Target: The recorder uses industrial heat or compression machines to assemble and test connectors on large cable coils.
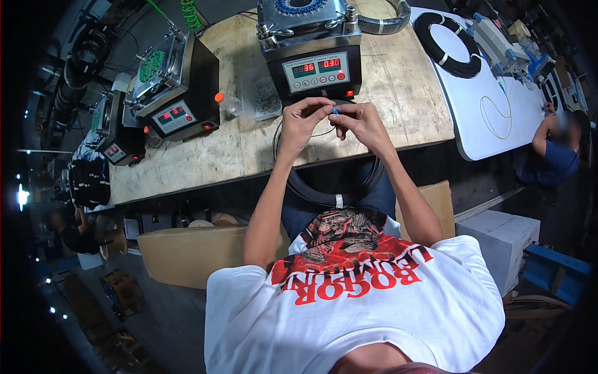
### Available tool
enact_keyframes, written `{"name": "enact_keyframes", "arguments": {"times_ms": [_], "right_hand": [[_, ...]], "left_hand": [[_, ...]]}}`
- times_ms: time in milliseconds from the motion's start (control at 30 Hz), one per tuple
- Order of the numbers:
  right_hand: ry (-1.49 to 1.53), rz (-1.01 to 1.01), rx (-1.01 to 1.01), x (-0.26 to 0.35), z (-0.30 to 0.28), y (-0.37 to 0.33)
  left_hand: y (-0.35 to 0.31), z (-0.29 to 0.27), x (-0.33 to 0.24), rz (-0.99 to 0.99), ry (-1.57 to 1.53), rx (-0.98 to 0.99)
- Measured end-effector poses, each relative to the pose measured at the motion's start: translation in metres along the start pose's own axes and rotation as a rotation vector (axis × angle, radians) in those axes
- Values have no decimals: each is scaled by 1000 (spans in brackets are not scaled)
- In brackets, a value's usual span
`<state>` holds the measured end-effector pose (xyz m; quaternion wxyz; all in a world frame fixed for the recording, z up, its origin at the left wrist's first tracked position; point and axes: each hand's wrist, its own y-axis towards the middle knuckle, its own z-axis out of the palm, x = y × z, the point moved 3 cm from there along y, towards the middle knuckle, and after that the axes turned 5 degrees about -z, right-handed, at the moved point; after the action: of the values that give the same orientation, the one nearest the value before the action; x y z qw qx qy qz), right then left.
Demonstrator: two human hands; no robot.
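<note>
The blue piece [335,111] is held between the fingertips of the two hands, just left of the right hand [363,126] and just right of the left hand [303,123]. It is pinched by the thumb and forefinger of the right hand. The left thumb and forefinger are curled together beside it; whether it is gripped by them too cannot be told, as the tips are hidden. A fingertip hold is presumably used because the piece is so small, and both hands are kept close so that it can be steadied from two sides.

The coil [339,201] is set below the hands, partly over the lap and partly at the near edge of the table [411,103], probably so that slack is kept within reach. It is bound with white tape, likely to keep the loops together.

Just beyond the hands, the machine [321,71] is placed with its panel turned toward the person, seemingly for easy reading. To its left, the tray [266,103] and the bottle [229,105] are stood near, perhaps for quick reach. Farther left, another machine [177,93] is placed.
</note>
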<state>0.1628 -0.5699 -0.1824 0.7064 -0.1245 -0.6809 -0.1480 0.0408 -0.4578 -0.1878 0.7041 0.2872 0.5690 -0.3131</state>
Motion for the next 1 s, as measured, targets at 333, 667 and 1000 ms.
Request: {"name": "enact_keyframes", "arguments": {"times_ms": [333, 667, 1000], "right_hand": [[-67, 69, 1, 9, 3, -2], [-40, 33, -3, 4, 2, 0], [-90, 49, 9, 0, -2, -4]], "left_hand": [[-2, -4, 3, 35, 81, 17], [-7, -1, 5, 88, 154, -43], [-11, -2, -20, 311, 530, 159]]}}
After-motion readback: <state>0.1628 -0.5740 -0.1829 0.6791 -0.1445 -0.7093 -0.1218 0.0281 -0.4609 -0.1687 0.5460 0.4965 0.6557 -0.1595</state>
